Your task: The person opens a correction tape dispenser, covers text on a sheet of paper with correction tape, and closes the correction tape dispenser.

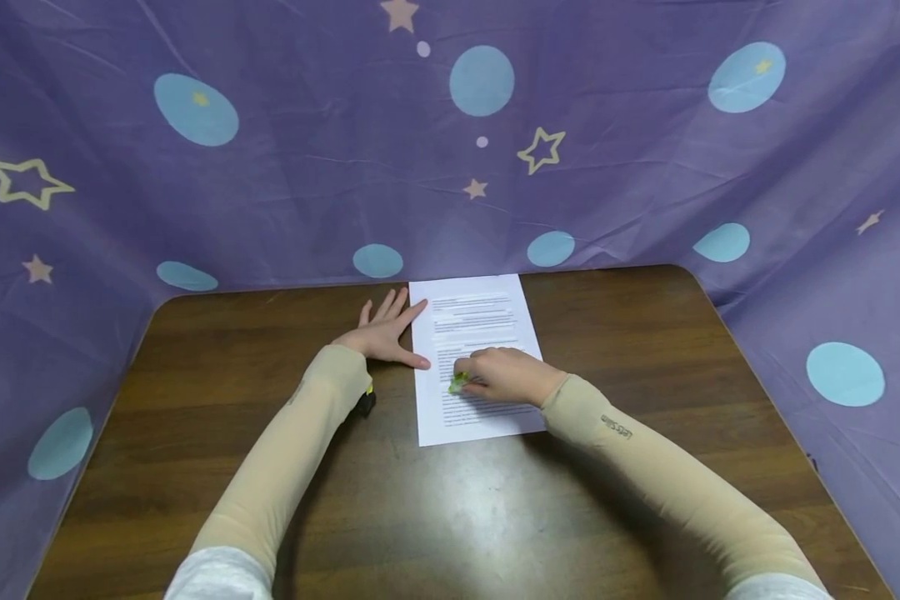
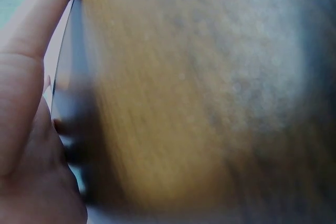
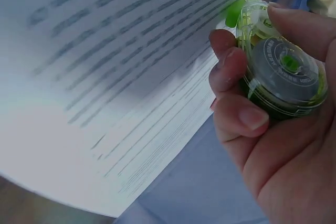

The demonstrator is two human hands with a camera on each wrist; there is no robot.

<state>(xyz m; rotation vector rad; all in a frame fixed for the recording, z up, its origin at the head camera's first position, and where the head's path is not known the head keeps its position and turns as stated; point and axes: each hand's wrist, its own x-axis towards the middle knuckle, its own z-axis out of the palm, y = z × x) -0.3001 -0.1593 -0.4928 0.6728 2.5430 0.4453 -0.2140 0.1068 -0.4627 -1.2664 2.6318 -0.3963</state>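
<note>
A printed sheet of paper lies on the wooden table, with white strips over parts of its upper lines. My right hand grips a green, clear-cased correction tape, its tip low over the text in the middle of the sheet. In the right wrist view the fingers curl round the case and the thumb lies along its top. My left hand is spread flat at the sheet's left edge, with thumb and index fingertip on the paper. The left wrist view shows mostly blurred tabletop and part of that hand.
The brown wooden table reaches back to a purple curtain with stars and blue spots, which also hangs on both sides. A small black and yellow wrist device sits under the left wrist.
</note>
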